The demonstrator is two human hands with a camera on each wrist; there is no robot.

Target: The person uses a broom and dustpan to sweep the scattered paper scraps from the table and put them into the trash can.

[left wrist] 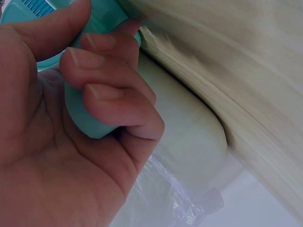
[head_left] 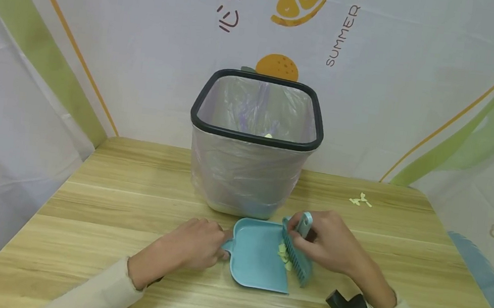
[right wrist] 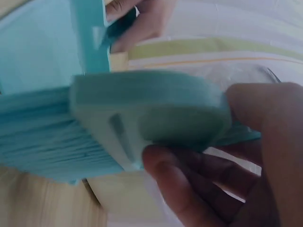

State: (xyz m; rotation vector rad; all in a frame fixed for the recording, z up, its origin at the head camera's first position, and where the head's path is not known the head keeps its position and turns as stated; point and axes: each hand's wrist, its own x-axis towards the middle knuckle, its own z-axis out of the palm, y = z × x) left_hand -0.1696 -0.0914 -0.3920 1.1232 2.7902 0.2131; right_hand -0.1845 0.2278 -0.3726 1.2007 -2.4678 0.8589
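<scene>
A blue dustpan [head_left: 255,256] lies flat on the table, its handle to the left. My left hand [head_left: 198,242] grips that handle; in the left wrist view, fingers curl round the handle [left wrist: 87,116]. My right hand [head_left: 326,239] holds a small blue hand brush [head_left: 297,256] by its handle, bristles down at the dustpan's open right edge. Pale yellow scraps [head_left: 283,254] lie at that edge, against the bristles. In the right wrist view the brush [right wrist: 151,104] fills the middle, held between thumb and fingers.
A bin [head_left: 249,174] with a black rim and clear liner stands just behind the dustpan; a pale bit shows inside. More yellow scraps [head_left: 361,200] lie at the table's back right. A printed curtain [head_left: 158,52] hangs behind the wooden table [head_left: 134,177].
</scene>
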